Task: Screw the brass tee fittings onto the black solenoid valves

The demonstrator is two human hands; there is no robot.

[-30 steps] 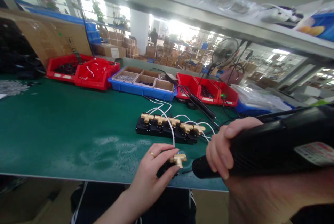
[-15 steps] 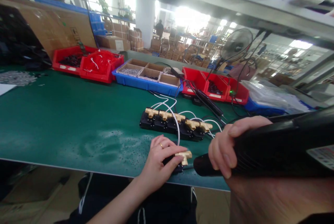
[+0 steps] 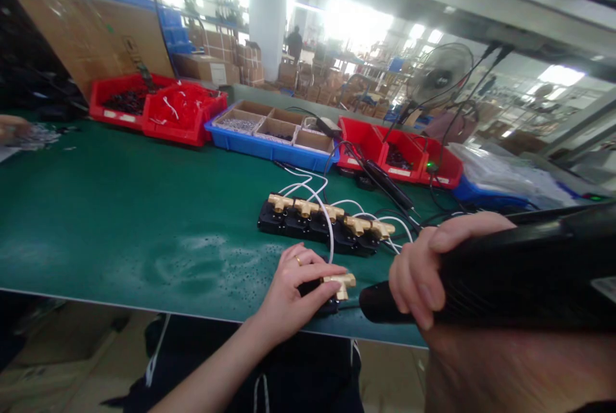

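Note:
My left hand [image 3: 301, 285], a ring on one finger, pinches a brass tee fitting [image 3: 342, 286] between thumb and fingers. The fitting sits on a black housing mostly covered by that hand, near the front edge of the bench. My right hand [image 3: 426, 272] is wrapped around a large black handheld tool [image 3: 520, 272] with a rounded nozzle. Its nozzle end points left, a short gap from the fitting. Just behind is a row of several black housings [image 3: 308, 224] topped with brass tees, with white tubes [image 3: 329, 227] looping over them.
Red bins [image 3: 180, 115] and a divided blue tray [image 3: 274, 150] line the back of the green bench [image 3: 120, 220]. A black pen-like tool [image 3: 389, 185] leans at the right bins. Another person's hand [image 3: 12, 129] is over small grey pieces [image 3: 41, 137] at far left.
Another person's hand has come into view at the far left. My hands keep their grips; the tool and fitting hold almost the same positions, with a slight shift of the view.

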